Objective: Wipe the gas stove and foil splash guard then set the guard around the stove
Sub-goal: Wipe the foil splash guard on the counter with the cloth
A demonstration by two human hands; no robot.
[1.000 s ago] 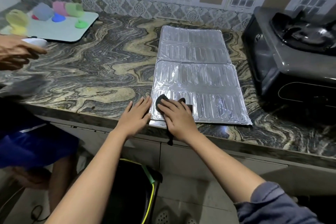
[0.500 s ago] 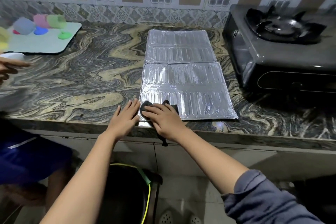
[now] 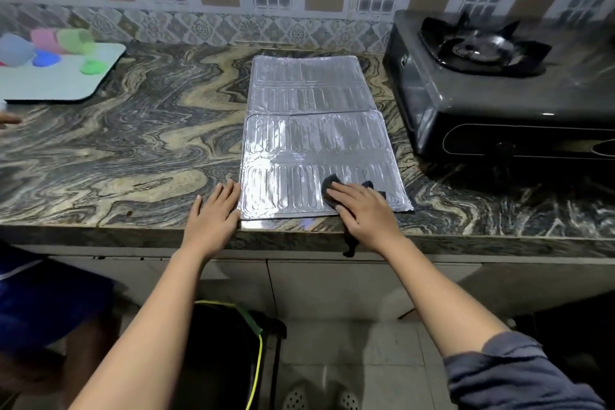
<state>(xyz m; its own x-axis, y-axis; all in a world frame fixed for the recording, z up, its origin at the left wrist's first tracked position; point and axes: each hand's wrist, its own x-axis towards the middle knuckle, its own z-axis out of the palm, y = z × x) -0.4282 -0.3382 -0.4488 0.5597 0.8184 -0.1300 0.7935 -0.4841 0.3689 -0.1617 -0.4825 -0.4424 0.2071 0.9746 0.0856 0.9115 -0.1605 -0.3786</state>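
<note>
A person stood at a marbled stone worktop (image 3: 133, 156), seen from a camera on their head looking down at both bare hands. A silver foil splash guard (image 3: 312, 130) lay flat on the worktop, unfolded into ribbed panels, its near edge at the worktop's front lip. The left hand (image 3: 214, 211) rested flat with fingers spread, open and holding nothing, pressing at the guard's near left corner as if to steady it. The right hand (image 3: 364, 210) lay palm down on a dark cloth (image 3: 329, 188), pressing it onto the near right part of the foil; a tail of cloth hung over the worktop's edge. A black gas stove (image 3: 492, 100) sat just to the right of the guard, apart from it, its burner grate showing.

Judging from this, the step in hand was wiping the foil guard, with the far panels likely yet to be covered. The next move would call for light, even strokes, since thin foil probably dents or slides easily, with the left hand anchoring it. Afterwards the guard would need lifting and standing around the stove.

At far left, a pale tray (image 3: 63, 83) held blurred coloured cups, and part of another person in blue showed at the frame's left edge
</note>
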